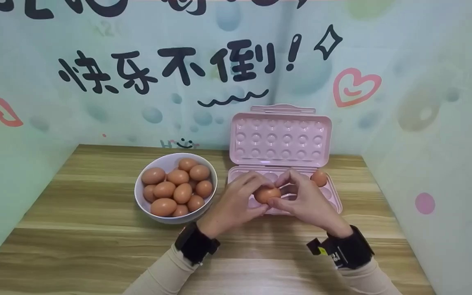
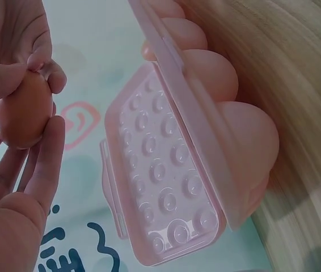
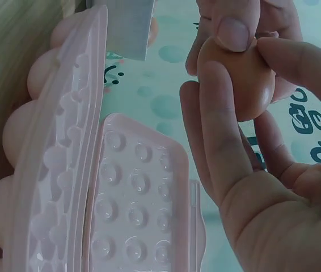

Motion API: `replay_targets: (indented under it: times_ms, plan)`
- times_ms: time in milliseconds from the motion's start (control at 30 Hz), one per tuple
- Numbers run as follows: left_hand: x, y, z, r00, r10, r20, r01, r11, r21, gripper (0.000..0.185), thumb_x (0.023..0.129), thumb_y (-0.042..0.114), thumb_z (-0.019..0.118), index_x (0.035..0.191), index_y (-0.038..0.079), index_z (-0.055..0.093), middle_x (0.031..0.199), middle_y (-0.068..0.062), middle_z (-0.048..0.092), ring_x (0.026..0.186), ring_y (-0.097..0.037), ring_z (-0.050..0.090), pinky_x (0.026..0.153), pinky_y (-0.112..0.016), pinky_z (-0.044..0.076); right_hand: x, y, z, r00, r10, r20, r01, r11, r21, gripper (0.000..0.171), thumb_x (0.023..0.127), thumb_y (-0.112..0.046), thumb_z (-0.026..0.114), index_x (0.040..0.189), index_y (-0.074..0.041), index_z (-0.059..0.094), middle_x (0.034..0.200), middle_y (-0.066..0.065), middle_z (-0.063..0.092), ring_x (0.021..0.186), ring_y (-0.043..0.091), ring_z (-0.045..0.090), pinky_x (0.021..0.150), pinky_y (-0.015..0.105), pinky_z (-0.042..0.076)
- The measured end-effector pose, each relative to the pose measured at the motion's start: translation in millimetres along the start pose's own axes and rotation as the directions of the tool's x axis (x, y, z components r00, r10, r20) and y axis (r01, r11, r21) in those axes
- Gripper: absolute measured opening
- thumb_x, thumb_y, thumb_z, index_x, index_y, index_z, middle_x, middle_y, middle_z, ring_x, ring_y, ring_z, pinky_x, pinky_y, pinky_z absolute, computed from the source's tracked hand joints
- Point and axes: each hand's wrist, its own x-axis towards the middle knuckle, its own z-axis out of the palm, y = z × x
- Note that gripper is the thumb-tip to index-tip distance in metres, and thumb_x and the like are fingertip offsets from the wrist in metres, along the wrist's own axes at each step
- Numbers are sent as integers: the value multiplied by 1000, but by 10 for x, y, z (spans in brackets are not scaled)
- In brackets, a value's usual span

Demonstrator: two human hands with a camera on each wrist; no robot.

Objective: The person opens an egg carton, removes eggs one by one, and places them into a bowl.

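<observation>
The fingertips of both hands are meeting on one brown egg (image 1: 266, 194). The left hand (image 1: 236, 205) is curling its thumb and fingers round the egg's left side; the right hand (image 1: 307, 200) is pinching its right side between thumb and forefinger, with the other fingers bent beneath. In the right wrist view, a thumb pad (image 3: 234, 33) is pressing on the top of the shell. The egg is hanging just above the front cells of the pink egg tray (image 1: 334, 200); whether it is touching the tray cannot be told from these views. A second egg (image 1: 319, 178) is sitting in a cell at the tray's rear right. The tray's lid (image 1: 281, 137) is standing open, leaning against the painted backdrop. Just left of the tray, a white bowl (image 1: 144, 200) is holding a heap of brown eggs (image 1: 176, 186). Everything is resting on a wooden tabletop (image 1: 76, 229). Black wrist straps are showing over beige sleeves.
</observation>
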Motion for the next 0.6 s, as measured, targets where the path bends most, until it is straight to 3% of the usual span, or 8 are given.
replay_targets:
  times_ms: [233, 600]
  plan:
    - [20, -4, -125, 999, -20, 36, 20, 1000, 6, 36, 88, 18, 87, 118, 12, 70, 119, -3, 69, 113, -18, 64, 99, -30, 55, 2, 27, -58, 999, -30, 32, 30, 1000, -7, 35, 90, -11, 86, 116, -4, 63, 118, 13, 70, 109, 28, 75, 90, 35, 62]
    - [-75, -182, -716, 986, -155, 66, 148, 985, 93, 35, 91, 18, 83, 123, 15, 69, 121, 1, 67, 108, -14, 64, 96, -30, 55, -6, 54, -339, 995, -28, -94, 20, 997, -81, 37, 90, -1, 82, 122, 0, 66, 122, 15, 70, 111, 32, 73, 93, 32, 61]
